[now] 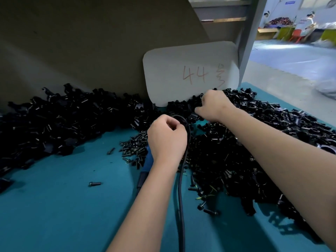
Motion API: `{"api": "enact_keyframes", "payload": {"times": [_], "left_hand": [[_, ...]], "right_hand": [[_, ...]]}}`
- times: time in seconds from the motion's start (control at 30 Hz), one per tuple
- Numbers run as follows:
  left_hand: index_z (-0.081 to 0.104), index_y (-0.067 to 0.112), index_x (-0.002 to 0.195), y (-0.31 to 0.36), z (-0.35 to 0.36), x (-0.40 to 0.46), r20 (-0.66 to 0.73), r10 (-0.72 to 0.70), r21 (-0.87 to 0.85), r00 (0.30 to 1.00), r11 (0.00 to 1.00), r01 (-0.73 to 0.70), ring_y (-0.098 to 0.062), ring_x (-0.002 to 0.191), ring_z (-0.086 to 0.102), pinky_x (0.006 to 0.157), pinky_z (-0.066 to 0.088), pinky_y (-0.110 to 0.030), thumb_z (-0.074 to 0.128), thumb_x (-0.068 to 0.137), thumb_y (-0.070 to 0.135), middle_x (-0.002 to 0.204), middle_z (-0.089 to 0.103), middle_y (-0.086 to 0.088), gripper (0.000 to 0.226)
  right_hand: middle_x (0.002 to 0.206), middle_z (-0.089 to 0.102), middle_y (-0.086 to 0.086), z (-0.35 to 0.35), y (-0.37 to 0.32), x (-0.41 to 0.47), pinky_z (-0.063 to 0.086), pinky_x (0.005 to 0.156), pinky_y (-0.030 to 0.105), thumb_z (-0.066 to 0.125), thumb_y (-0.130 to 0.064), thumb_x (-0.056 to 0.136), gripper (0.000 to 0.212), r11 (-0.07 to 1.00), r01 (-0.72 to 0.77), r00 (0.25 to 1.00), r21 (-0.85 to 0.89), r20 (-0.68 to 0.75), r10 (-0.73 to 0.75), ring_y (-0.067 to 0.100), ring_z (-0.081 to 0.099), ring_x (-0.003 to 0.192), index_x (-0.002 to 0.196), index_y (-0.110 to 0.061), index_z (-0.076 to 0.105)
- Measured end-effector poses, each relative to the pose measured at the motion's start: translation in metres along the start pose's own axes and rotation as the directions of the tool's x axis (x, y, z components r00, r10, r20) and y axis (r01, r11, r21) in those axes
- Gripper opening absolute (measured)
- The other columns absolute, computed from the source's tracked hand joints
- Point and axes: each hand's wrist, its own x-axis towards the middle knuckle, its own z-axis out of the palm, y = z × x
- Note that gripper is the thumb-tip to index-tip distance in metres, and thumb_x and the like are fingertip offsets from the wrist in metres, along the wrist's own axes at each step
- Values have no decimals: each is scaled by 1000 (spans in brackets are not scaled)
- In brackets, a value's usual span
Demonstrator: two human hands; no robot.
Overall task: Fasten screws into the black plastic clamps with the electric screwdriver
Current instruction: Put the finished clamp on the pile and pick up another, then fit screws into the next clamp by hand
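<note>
Black plastic clamps [76, 117] lie heaped across the back and right of the teal table [54, 206]. A pile of dark screws [133, 145] sits at the middle. My left hand [166, 139] hovers over that pile, its fingers and thumb curled together on something small and dark that looks like a screw. Under its wrist lies the blue electric screwdriver [147, 163], and its black cable [181, 197] loops round the hand and runs toward me. My right hand [212, 106] reaches into the clamps at the back, its fingers curled round a clamp; the fingertips are hidden.
A white card [190, 71] marked 44 leans against the brown backboard [81, 42] behind the heap. Loose screws [95, 183] lie scattered on the cloth. More clamps and screws [227, 170] are piled under my right forearm. A grey post [252, 33] stands at the back right.
</note>
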Motion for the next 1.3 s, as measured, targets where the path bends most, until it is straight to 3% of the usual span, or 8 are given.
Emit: {"api": "enact_keyframes", "payload": {"times": [0.2, 0.27, 0.47, 0.6, 0.83, 1.03, 1.13, 1.3], "left_hand": [[69, 22, 79, -24, -47, 16, -138, -46, 22, 989, 999, 49, -10, 75, 63, 66, 49, -30, 64, 85, 11, 77, 68, 8, 13], [69, 23, 80, -40, -65, 19, -192, -55, 87, 980, 994, 73, -18, 86, 64, 78, 53, -36, 64, 85, 14, 84, 69, 5, 11], [66, 21, 108, -101, -138, 40, -454, -48, 404, 890, 879, 253, -36, 124, 39, 103, 23, -29, 69, 85, 23, 129, 49, -15, 24], [50, 12, 137, -127, -173, 51, -489, -14, 494, 872, 820, 290, -41, 131, 33, 108, 31, -40, 72, 87, 23, 152, 30, -19, 55], [58, 13, 103, -138, -185, 69, -415, 77, 564, 906, 804, 190, -32, 107, 52, 75, 40, -40, 74, 93, 24, 120, 52, -8, 22], [59, 12, 89, -142, -181, 64, -404, 36, 532, 914, 822, 202, -27, 91, 54, 74, 40, -36, 76, 87, 12, 103, 56, -4, 17], [52, 17, 98, -130, -172, 54, -411, -24, 396, 911, 896, 202, -25, 84, 56, 70, 38, -33, 75, 82, 15, 94, 59, -1, 28], [64, 23, 108, -98, -146, 24, -89, -266, -434, 960, 878, 203, -18, 77, 71, 69, 55, -29, 71, 91, 10, 98, 74, -3, 22]], "right_hand": [[75, 62, 20, 5, -51, -18, 59, 64, 56, 61, -22, 92, 24, 766, -38, 998, 642, 59, 0, 42, 75, 64, 81, -10, 43], [80, 69, 30, 22, -82, -33, 60, 52, 44, 61, -21, 93, 21, 609, -47, 996, 792, 80, -27, 32, 71, 53, 82, -10, 46], [60, 71, 9, 77, -170, -71, 36, 44, 24, 49, -26, 103, 32, 627, 38, 971, 778, 120, -208, 12, 49, 36, 73, -15, 50], [55, 64, 1, 93, -202, -93, 35, 37, 21, 49, -40, 109, 35, 522, -68, 909, 850, 269, -319, 17, 57, 41, 87, -12, 50], [64, 67, 4, 87, -185, -104, 42, 42, 26, 60, -32, 106, 24, 402, -97, 953, 910, 202, -226, 19, 59, 49, 95, -12, 65], [91, 72, 15, 56, -139, -102, 54, 60, 24, 57, -9, 106, 21, 302, -201, 951, 932, 259, -169, 20, 69, 68, 119, -15, 72], [95, 70, 19, 45, -124, -104, 57, 65, 23, 59, -5, 104, 26, 223, -231, 945, 947, 273, -180, 22, 72, 74, 128, -9, 70], [112, 70, 21, 41, -114, -108, 62, 73, 24, 68, 5, 95, 41, 242, -249, 934, 938, 298, -195, 24, 78, 81, 135, 1, 61]]}}
